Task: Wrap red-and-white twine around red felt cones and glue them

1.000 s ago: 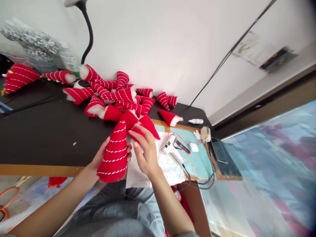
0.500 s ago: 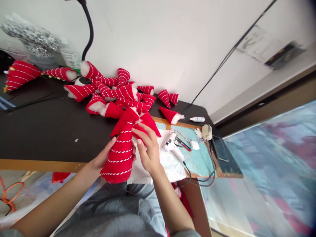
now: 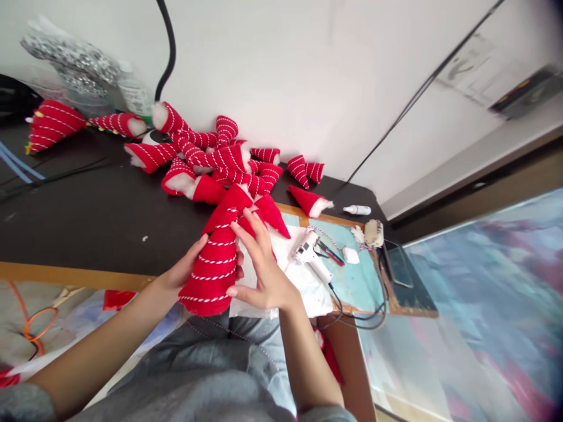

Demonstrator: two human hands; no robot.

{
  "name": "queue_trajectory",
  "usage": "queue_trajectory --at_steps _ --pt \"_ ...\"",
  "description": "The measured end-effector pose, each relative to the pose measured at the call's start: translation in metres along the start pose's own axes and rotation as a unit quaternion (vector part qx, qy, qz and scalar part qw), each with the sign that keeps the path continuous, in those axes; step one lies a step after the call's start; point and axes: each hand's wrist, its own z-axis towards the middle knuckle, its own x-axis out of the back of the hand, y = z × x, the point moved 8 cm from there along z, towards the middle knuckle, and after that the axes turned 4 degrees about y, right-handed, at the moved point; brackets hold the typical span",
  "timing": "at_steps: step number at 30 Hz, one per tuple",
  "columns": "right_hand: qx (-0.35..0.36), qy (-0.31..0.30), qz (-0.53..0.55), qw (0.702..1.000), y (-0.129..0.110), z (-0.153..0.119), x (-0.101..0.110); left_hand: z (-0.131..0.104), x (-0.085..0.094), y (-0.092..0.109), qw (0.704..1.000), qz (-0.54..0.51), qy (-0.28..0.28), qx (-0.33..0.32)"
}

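Observation:
My left hand (image 3: 187,271) grips a red felt cone (image 3: 212,268) wound with white cord, holding it over the front edge of the black table (image 3: 83,223). My right hand (image 3: 261,268) lies flat against the cone's right side, fingers spread, thumb by its base. Plain red cones (image 3: 268,212) lie just beyond my fingertips. A thin red-and-white cord (image 3: 233,335) trails from the cone down over my lap.
A heap of finished striped cones (image 3: 211,158) lies at the back by the wall. To the right, a white glue gun (image 3: 310,258) rests on white paper, beside a teal mat (image 3: 356,281), scissors, a small bottle (image 3: 357,210) and a phone (image 3: 398,265).
My right hand opened and slid down the cone's side, its thumb now near the base. The cone shifted a little up and away from me; the view drifted slightly.

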Motion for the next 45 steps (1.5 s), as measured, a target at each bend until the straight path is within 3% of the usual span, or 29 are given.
queue_trajectory --at_steps 11,13,15,17,20,22,23,25,27,28,33,34,38,45 --pt "0.002 0.008 0.063 0.998 0.0 -0.003 -0.007 -0.006 0.005 0.0 0.999 0.034 -0.002 0.006" --pt "0.003 0.024 0.075 0.997 -0.002 -0.005 -0.005 -0.007 0.018 0.006 0.995 0.084 0.055 -0.02" --pt "0.003 0.074 0.087 0.993 -0.004 -0.008 0.001 -0.011 0.035 0.023 0.966 0.197 0.147 -0.078" --pt "-0.016 0.166 0.085 0.982 -0.001 -0.013 0.01 -0.016 0.042 0.045 0.886 0.376 0.23 -0.144" --pt "-0.095 0.298 0.091 0.945 0.015 -0.024 0.016 -0.023 0.028 0.071 0.679 0.633 0.294 -0.229" --pt "-0.16 0.322 0.136 0.923 0.032 -0.027 0.007 -0.026 0.014 0.075 0.561 0.717 0.307 -0.279" --pt "-0.186 0.317 0.168 0.915 0.04 -0.027 0.0 -0.026 0.008 0.072 0.525 0.737 0.304 -0.298" --pt "-0.225 0.296 0.229 0.9 0.052 -0.025 -0.015 -0.026 0.0 0.064 0.488 0.756 0.293 -0.324" --pt "-0.247 0.29 0.268 0.885 0.059 -0.024 -0.023 -0.024 -0.004 0.056 0.487 0.756 0.281 -0.335" --pt "-0.255 0.295 0.279 0.878 0.063 -0.025 -0.025 -0.023 -0.003 0.054 0.499 0.751 0.274 -0.335" --pt "-0.29 0.317 0.331 0.84 0.081 -0.032 -0.02 -0.021 0.01 0.061 0.656 0.67 0.178 -0.299" --pt "-0.297 0.315 0.343 0.834 0.084 -0.033 -0.018 -0.023 0.013 0.065 0.676 0.658 0.153 -0.296" --pt "-0.316 0.298 0.374 0.82 0.093 -0.036 -0.014 -0.033 0.029 0.076 0.691 0.653 0.106 -0.291" --pt "-0.315 0.25 0.362 0.841 0.086 -0.031 -0.023 -0.032 0.036 0.055 0.725 0.63 0.065 -0.272"
